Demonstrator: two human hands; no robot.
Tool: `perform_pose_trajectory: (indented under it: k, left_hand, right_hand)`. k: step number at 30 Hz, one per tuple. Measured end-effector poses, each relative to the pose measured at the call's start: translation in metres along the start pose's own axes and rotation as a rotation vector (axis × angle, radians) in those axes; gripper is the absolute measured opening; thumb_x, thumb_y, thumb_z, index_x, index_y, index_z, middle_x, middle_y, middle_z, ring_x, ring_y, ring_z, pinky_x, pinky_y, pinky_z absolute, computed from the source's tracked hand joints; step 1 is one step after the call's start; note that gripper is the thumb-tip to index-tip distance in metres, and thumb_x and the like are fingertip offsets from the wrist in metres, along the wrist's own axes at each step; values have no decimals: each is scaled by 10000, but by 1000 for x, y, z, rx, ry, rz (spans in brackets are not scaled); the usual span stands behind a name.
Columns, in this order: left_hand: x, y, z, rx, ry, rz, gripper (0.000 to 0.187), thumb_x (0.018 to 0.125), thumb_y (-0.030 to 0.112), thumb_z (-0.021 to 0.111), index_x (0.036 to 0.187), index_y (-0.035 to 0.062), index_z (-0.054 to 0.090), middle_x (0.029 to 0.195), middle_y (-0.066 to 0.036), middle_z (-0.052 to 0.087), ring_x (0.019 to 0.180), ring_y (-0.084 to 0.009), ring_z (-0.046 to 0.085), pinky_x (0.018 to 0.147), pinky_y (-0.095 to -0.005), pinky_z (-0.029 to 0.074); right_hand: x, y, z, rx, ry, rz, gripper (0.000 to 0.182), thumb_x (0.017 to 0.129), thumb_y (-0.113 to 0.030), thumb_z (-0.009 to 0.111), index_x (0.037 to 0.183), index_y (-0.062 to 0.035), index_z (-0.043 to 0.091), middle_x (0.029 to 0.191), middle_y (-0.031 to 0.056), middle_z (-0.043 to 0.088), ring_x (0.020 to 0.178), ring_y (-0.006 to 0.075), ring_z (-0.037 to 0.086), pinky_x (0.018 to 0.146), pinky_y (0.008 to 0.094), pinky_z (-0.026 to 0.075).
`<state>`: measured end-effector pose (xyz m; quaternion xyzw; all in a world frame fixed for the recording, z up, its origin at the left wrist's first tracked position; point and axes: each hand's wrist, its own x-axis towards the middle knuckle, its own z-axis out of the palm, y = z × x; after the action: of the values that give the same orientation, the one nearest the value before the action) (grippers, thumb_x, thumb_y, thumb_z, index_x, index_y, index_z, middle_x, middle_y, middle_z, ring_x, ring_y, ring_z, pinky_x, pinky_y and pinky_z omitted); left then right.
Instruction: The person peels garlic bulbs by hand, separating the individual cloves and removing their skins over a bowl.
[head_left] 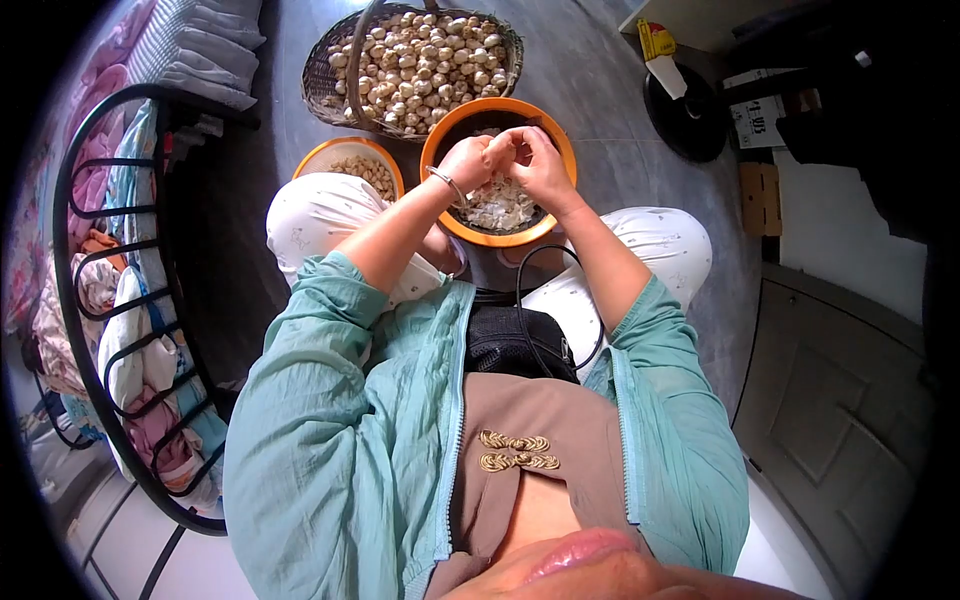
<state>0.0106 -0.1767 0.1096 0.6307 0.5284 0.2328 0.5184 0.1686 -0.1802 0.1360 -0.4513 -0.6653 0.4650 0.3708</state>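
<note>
My left hand (468, 165) and my right hand (543, 168) meet over an orange-rimmed basin (562, 150), their fingers closed and pinched together. What they pinch is too small and too covered by the fingers to make out. Pale, papery garlic skins (497, 207) lie in the basin below my hands. Left of it stands a smaller orange-rimmed bowl (312, 158), holding peeled garlic cloves (366, 172). Just beyond, a woven basket (320, 82) with a tall handle is heaped with whole garlic bulbs (430, 65).
A black metal bed frame (70, 250) with clothes and bedding (140, 340) stands at the left. On the right are a round black object (690, 135), a cardboard box (760, 200) and a grey door-like panel (830, 420). My knees flank the basin on the grey floor (590, 60).
</note>
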Motion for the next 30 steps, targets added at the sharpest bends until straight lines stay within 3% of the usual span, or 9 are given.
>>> perform_pose_trajectory:
  k: [1,3,7,11,16,18,19,23,30]
  left_hand:
    - [-1,-3,1,58,75,58,136,860,157,490,908,47,554,655,-114,598,547,-194,608,449,-301,471]
    - [-1,-4,1,115,154,115,279,909,217,426,779,-1,542,616,-110,594,500,-170,592,439,-301,455]
    - [0,3,-3,-324,93,-106,385,957,293,364,798,15,578,613,-82,591,463,-158,535,455,-299,436]
    - [5,-10,0,-385,53,-299,404,944,350,416,866,-6,591,677,-85,605,510,-129,545,460,-290,443]
    - [13,-20,-5,-91,199,-227,496,865,439,520,1043,-24,543,763,-87,617,607,-162,614,533,-293,508]
    - [7,-12,-10,-161,107,110,502,852,444,527,1050,-16,548,793,-114,626,624,-190,632,528,-293,507]
    - [-3,23,-12,-338,38,-138,523,844,475,528,1059,-1,556,766,-107,626,606,-182,630,519,-296,502]
    - [-3,17,-7,-11,16,-70,436,892,426,473,989,13,572,663,-65,591,504,-148,573,475,-282,480]
    - [-4,14,-5,-339,51,-96,344,946,312,424,919,7,580,694,-38,574,505,-110,532,431,-256,429]
  right_hand:
    - [1,1,-1,-5,-49,66,340,714,-96,716,1017,-39,571,971,69,540,844,162,570,766,271,474]
    - [0,0,-2,-10,-49,35,338,717,-109,724,1011,-34,575,953,64,544,830,159,574,761,269,474]
    - [2,4,-1,77,-50,-29,356,766,-95,706,1084,-40,556,971,29,544,832,116,587,765,253,485]
    - [1,4,-2,58,-61,6,363,774,-88,698,1103,-41,550,998,31,531,846,116,588,769,255,486]
    - [1,13,-3,29,-35,52,399,747,-139,712,1100,-47,551,1043,71,506,906,171,569,791,289,479]
    - [1,19,-2,-3,-29,30,388,746,-129,701,1095,-46,553,1034,80,511,907,185,567,795,292,477]
    - [0,18,-1,-37,-24,10,376,746,-119,690,1090,-46,556,1026,89,516,908,199,566,798,295,475]
    - [1,9,-1,-134,-36,-108,350,745,-114,673,1070,-42,565,997,104,528,897,222,566,801,298,470]
    - [3,9,-5,-106,-56,-69,326,770,-79,677,1073,-33,565,1018,60,517,905,142,581,793,262,500]
